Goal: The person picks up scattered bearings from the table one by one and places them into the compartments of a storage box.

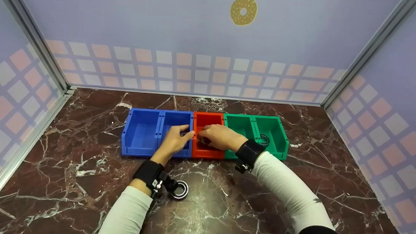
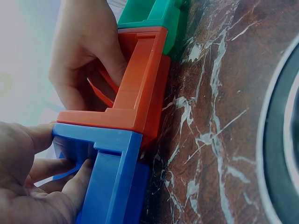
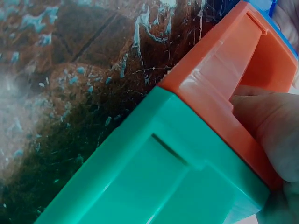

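My right hand (image 1: 221,136) reaches down into the red bin (image 1: 208,153). Its fingers pinch a dark ring-shaped bearing (image 1: 204,140), partly covered by the hand. In the wrist views that bearing is hidden behind the hand and the bin's wall. Over the neighbouring blue bin (image 2: 107,186) is my left hand (image 1: 175,139), its thumb and fingers spread apart at the side next to the red bin. In the left wrist view, one fingertip touches the blue bin's rim while other fingers dip inside; I see nothing held there.
Another bearing (image 1: 180,190) lies on the marbled tabletop (image 1: 225,207) beside the left wrist. One more bearing (image 1: 264,140) sits in the rightmost green bin (image 1: 279,155). A second blue bin (image 1: 137,151) ends the row at left. Patterned walls (image 1: 197,37) enclose the back and sides.
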`<move>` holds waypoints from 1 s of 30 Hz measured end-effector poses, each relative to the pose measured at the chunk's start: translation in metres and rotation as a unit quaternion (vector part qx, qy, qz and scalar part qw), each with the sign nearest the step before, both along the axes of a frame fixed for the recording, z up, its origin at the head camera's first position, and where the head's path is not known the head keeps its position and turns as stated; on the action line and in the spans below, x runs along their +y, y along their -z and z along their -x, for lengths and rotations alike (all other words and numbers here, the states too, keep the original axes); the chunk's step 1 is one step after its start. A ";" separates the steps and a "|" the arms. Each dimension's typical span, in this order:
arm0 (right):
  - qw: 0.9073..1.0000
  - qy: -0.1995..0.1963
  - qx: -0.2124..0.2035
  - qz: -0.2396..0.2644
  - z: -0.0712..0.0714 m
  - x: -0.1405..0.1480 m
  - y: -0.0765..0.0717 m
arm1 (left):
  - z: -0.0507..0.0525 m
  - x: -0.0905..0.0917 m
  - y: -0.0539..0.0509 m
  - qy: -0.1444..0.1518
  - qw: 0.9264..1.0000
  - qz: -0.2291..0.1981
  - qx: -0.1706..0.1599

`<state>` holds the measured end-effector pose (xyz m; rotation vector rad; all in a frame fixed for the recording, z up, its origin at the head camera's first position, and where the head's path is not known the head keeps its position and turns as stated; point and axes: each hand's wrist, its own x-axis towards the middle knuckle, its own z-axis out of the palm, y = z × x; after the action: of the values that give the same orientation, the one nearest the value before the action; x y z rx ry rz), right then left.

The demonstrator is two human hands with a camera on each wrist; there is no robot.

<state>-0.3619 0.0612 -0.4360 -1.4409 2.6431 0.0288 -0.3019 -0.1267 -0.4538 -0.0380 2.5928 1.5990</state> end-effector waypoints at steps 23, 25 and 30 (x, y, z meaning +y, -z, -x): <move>0.999 -0.008 0.033 -0.006 -0.003 -0.001 0.006 | -0.001 0.000 0.001 -0.003 1.000 -0.006 0.008; 0.999 -0.010 0.035 -0.005 -0.003 -0.001 0.006 | -0.002 0.000 0.001 -0.004 1.000 -0.010 0.010; 0.999 -0.008 0.040 -0.005 -0.003 -0.002 0.007 | -0.001 0.000 0.001 -0.003 1.000 -0.007 0.023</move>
<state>-0.3593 0.0594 -0.4430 -1.4889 2.6890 0.1030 -0.3008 -0.1268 -0.4550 -0.0070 2.6177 1.6392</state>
